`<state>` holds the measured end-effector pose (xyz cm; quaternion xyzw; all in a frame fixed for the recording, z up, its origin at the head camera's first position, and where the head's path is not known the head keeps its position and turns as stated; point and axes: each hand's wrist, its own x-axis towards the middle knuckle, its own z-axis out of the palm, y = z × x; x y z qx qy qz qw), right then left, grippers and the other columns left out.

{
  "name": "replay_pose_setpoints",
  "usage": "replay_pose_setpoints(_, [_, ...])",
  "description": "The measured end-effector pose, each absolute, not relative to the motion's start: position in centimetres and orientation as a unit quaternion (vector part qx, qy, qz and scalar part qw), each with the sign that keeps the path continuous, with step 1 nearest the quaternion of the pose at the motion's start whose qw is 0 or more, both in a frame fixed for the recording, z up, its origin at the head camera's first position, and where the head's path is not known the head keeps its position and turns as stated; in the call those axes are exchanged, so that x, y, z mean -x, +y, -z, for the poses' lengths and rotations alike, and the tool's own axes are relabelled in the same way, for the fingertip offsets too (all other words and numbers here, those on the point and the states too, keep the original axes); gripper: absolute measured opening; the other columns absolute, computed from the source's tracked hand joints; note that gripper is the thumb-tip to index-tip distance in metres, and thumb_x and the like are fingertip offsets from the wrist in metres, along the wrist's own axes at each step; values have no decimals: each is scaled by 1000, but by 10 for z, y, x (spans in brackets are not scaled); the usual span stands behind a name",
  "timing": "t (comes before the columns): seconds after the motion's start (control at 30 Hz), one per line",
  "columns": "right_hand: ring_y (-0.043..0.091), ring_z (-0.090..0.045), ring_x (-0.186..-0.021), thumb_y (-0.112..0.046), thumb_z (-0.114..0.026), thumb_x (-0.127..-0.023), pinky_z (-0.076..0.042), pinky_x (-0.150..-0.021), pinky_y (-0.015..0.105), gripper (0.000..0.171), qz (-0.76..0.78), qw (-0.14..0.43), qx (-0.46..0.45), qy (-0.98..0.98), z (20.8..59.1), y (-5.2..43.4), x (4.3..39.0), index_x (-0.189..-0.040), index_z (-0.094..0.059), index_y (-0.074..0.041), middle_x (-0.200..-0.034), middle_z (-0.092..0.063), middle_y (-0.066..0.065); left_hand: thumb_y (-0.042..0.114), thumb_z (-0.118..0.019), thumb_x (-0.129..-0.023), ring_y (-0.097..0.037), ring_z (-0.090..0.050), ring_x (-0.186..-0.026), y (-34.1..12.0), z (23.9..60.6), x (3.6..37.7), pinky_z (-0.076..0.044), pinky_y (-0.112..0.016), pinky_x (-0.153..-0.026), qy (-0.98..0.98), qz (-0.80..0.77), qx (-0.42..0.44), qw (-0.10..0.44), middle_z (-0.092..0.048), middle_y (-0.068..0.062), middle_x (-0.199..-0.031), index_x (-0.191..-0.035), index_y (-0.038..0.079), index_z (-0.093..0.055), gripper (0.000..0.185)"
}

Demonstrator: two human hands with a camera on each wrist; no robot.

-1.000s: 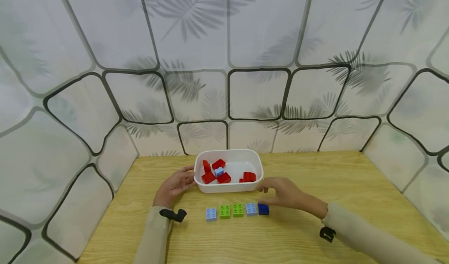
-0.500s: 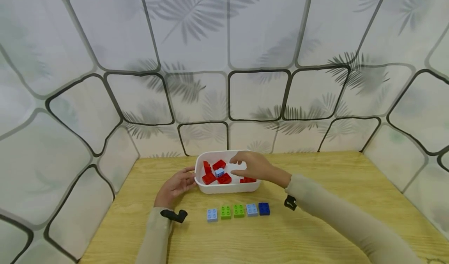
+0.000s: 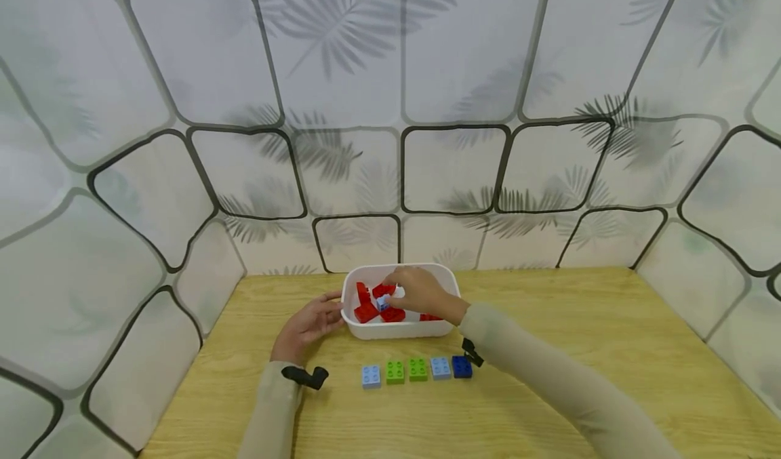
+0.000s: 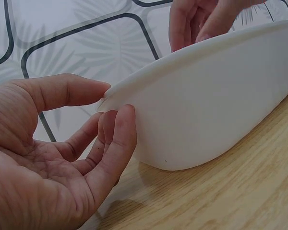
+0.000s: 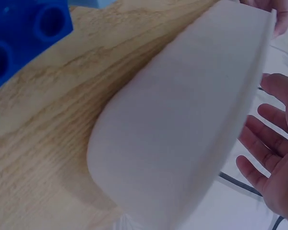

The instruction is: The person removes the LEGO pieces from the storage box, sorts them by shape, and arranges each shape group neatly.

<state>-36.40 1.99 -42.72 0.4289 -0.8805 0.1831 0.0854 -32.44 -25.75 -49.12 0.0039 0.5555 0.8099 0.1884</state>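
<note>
White plastic bin w/ rounded corners [image 3: 399,330]: my R hand [image 3: 421,293] has just swung from its middle to its left half, down at the light-blue plastic brick [image 3: 382,304] among the red plastic bricks [image 3: 366,312]. So I'd judge the reach abt done, brick still in the bin. R fingers are curved; tips hidden, can't tell if they've got a grip. My L hand [image 3: 314,320] stays at bin's left end, relaxed fingers touching it. In front of bin, the row of five studded plastic bricks [image 3: 417,369] is unchanged.
</note>
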Motion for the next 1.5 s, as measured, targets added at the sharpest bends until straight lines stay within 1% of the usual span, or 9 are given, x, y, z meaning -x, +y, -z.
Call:
replay_pose_setpoints(0.1, [30, -70, -95, -23, -78, -90, -58, -83, 41, 30, -178, 78, -423, -885, 431, 14, 366, -111, -76, -2, -106, -75, 13, 4, -49, -106, -11, -67, -93, -259, 490, 324, -58, -25, -85, 549, -814, -9, 189, -65, -3, -117, -149, 0, -33, 46])
replay_pose_setpoints(0.33, [21, -67, -87, -29, -79, -89, -57, -81, 38, 33, -148, 80, -393, -904, 442, 5, 370, -111, -76, -5, -102, -75, 8, 3, -49, -105, -11, -67, -94, -261, 490, 325, -58, -25, -84, 548, -815, -18, 187, -66, -2, -115, -150, -3, -31, 48])
replay_pose_setpoints(0.57, [18, -67, -87, -35, -80, -88, -56, -83, 35, 36, -128, 73, -357, -922, 454, -3, 372, -113, -76, -8, -104, -77, 4, 3, -49, -106, -11, -67, -94, -258, 492, 325, -58, -25, -83, 547, -814, -10, 195, -66, -3, -116, -152, -1, -29, 50])
replay_pose_setpoints(0.8, [18, -67, -81, -33, -79, -88, -57, -75, 34, 31, -125, 92, -339, -928, 455, -12, 374, -104, -76, -6, -95, -77, 5, 3, -46, -107, -9, -68, -93, -259, 494, 327, -58, -23, -82, 560, -808, -19, 183, -67, -2, -115, -150, -1, -33, 45])
replay_pose_setpoints(0.9, [20, -68, -83, -32, -80, -88, -57, -77, 36, 31, -122, 83, -327, -933, 456, -12, 373, -106, -76, -6, -97, -76, 6, 2, -46, -107, -11, -68, -95, -259, 493, 326, -59, -24, -83, 548, -815, -16, 188, -67, -3, -116, -152, -2, -31, 48])
replay_pose_setpoints(0.97, [21, -69, -87, -29, -81, -87, -57, -80, 38, 30, -126, 74, -320, -936, 458, -11, 374, -107, -76, -6, -100, -76, 7, 2, -47, -107, -11, -68, -96, -258, 488, 323, -59, -24, -83, 541, -818, -20, 198, -67, -3, -117, -154, -4, -26, 52])
replay_pose_setpoints(1.13, [24, -69, -95, -23, -81, -87, -57, -87, 41, 28, -131, 53, -307, -941, 461, -5, 379, -108, -75, -6, -106, -76, 7, 3, -47, -107, -10, -67, -93, -256, 485, 321, -58, -23, -82, 540, -814, -26, 211, -67, -2, -115, -155, -5, -21, 56])
replay_pose_setpoints(1.37, [25, -70, -95, -24, -84, -84, -57, -82, 42, 30, -128, 68, -306, -941, 456, -1, 384, -106, -76, -6, -104, -76, 8, 6, -49, -107, -11, -66, -96, -260, 492, 329, -58, -23, -84, 554, -810, -13, 192, -64, -3, -122, -154, -2, -28, 52])
replay_pose_setpoints(1.5, [24, -70, -96, -25, -84, -85, -57, -85, 41, 32, -125, 60, -303, -943, 458, -2, 384, -109, -76, -6, -106, -75, 8, 6, -51, -106, -12, -67, -97, -259, 494, 329, -59, -24, -84, 555, -810, -4, 190, -65, -3, -122, -153, 0, -31, 51])
